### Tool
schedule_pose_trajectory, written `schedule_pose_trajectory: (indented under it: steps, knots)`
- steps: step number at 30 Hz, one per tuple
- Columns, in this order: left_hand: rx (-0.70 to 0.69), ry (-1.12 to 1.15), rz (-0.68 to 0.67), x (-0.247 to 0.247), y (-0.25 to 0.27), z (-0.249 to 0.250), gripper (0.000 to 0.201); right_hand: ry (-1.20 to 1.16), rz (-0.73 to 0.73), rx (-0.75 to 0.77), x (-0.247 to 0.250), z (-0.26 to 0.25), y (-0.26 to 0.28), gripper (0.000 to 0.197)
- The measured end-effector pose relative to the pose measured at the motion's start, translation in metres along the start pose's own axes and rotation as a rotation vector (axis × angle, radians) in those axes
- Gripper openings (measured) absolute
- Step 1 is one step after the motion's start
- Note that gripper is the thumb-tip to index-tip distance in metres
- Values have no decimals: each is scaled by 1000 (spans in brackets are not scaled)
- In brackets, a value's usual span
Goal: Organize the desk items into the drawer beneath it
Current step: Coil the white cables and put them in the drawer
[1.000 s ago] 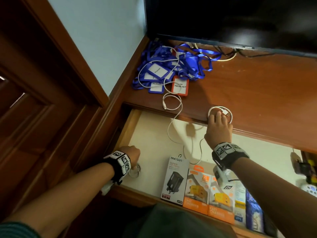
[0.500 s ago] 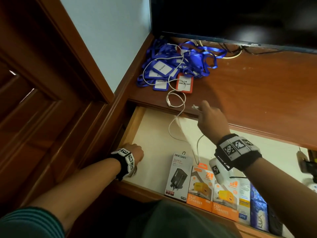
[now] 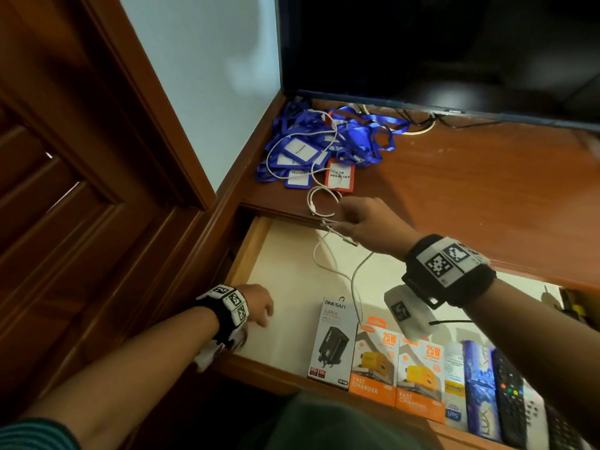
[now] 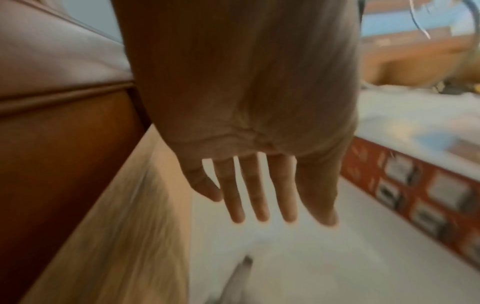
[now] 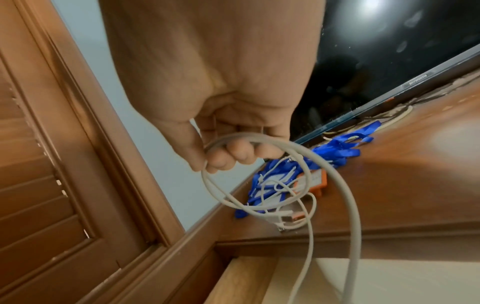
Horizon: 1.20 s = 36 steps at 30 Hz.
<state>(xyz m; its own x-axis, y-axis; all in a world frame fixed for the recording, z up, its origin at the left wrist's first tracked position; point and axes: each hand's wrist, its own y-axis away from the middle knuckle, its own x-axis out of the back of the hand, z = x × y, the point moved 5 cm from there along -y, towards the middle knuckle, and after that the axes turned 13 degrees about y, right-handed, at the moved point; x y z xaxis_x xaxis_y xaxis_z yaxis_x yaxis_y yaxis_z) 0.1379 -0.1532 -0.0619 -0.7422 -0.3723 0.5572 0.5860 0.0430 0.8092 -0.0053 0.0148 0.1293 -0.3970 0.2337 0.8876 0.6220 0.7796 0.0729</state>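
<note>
The right hand [image 5: 207, 115] curls its fingers [image 5: 239, 152] and thumb round a smooth, round-sectioned white cable [image 5: 306, 185], pinching a loop of it above the front edge of the glossy reddish wooden desk [image 3: 487, 196]; the rest trails down into the open drawer [image 3: 253, 248], pale-lined inside. The left hand [image 4: 249, 127] hangs in the drawer's left corner, fingers [image 4: 257, 191] straight and slightly spread, holding nothing. Motion blur smears the left wrist view. Glossy charger boxes [image 3: 373, 362] line the drawer's front, their right-hand neighbours cut off.
</note>
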Motion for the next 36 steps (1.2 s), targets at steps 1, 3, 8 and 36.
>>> schedule_pose_trajectory:
  steps: [1,3,8,36]
  knots:
    - [-58,94,104,21,10,12,38,-39,3,-4,10,-2,2,15]
    - [-207,298,391,72,31,39,33,-144,29,-5,34,-5,6,11]
    - [-707,962,682,165,79,111,75,-313,247,68,113,-10,7,19]
    - [-890,540,757,273,160,260,24,436,417,-102,181,55,61,101]
